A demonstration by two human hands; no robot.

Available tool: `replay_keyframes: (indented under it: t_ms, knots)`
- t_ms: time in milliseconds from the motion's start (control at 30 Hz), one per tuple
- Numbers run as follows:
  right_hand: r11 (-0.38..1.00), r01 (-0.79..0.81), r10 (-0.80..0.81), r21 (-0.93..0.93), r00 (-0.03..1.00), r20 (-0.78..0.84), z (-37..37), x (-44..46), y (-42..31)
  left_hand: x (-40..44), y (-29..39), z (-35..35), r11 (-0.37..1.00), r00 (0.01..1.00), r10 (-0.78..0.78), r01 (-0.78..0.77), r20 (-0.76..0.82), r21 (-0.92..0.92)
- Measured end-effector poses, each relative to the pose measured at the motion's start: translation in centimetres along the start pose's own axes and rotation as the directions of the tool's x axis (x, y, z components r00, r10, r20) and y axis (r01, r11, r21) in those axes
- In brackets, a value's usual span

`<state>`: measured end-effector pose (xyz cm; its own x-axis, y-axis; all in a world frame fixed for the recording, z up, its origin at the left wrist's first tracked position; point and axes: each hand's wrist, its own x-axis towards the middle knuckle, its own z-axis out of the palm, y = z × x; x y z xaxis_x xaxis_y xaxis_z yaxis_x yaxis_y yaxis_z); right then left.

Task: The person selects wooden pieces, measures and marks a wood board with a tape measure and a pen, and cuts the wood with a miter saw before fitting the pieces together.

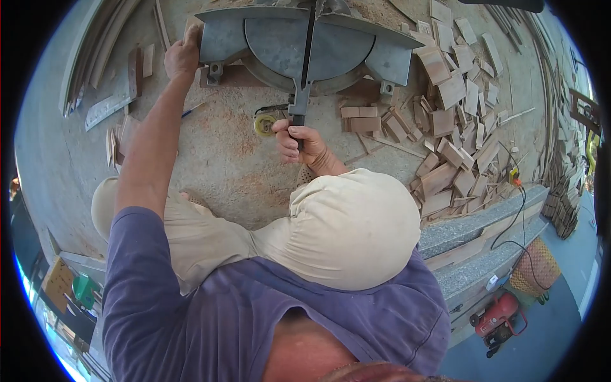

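A grey metal mitre saw [280, 48] stands on the floor in front of me, with a dark slot running through its round table. My right hand [305, 146] is wrapped round the black handle [298, 122] at the front of the saw's mitre arm. Out to the left, my left hand [182, 56] grips the end of the saw base; some of its fingers are hidden. A yellow tape measure [265, 125] lies just left of my right hand. A blue pencil [193, 110] rests on the floor near my left forearm.
Many cut wood blocks [452, 89] are heaped on the right. Long boards [105, 44] and a metal square [108, 112] lie at left. Granite steps [484, 219] carry a black cable [523, 210]. Beyond are a woven basket [536, 270] and a red machine [498, 316]. Sawdust covers the floor.
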<state>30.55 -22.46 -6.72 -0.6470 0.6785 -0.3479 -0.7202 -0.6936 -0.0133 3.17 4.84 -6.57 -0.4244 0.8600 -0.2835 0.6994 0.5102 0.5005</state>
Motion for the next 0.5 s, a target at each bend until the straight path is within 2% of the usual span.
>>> replay_keyframes:
  t_ms: [100, 133, 167, 300, 367, 400, 467, 500]
  knots:
    - [0.999, 0.045, -0.045, -0.011, 0.999, -0.013, -0.3, 1.0, 1.4, 1.2, -0.2, 0.0, 0.998, 0.999, 0.044, -0.044, -0.001, 0.053]
    - [0.951, 0.043, -0.155, -0.305, 0.923, -0.353, 1.1, 1.3, 1.7, 1.1, 0.0, 0.0, 0.996, 0.998, 0.055, -0.054, -0.018, 0.066]
    - [0.828, -0.071, -0.337, -0.556, 0.730, -0.595, 2.2, 1.5, 1.9, 0.9, 0.0, -0.3, 0.995, 0.997, 0.067, -0.064, -0.040, 0.078]
    - [0.767, -0.029, -0.417, -0.642, 0.737, -0.532, 3.0, 1.4, 1.6, 1.3, 0.0, -0.1, 0.995, 0.997, 0.063, -0.059, -0.045, 0.078]
    - [0.855, 0.110, -0.419, -0.507, 0.722, -0.551, 3.2, 1.4, 2.0, 1.3, -0.5, 0.0, 0.997, 0.998, 0.064, -0.063, -0.026, 0.047]
    - [0.860, 0.100, -0.409, -0.500, 0.722, -0.559, 3.5, 1.0, 2.2, 1.1, -0.9, 0.1, 0.997, 0.998, 0.054, -0.053, -0.021, 0.053]
    - [0.746, 0.041, -0.545, -0.665, 0.612, -0.573, 4.2, 0.8, 1.8, 1.4, -0.7, 0.1, 0.996, 0.997, 0.080, -0.080, -0.019, 0.035]
    - [0.749, 0.045, -0.544, -0.661, 0.611, -0.575, 3.8, 0.7, 1.6, 1.4, -0.7, -0.1, 0.996, 0.996, 0.084, -0.083, -0.017, 0.040]
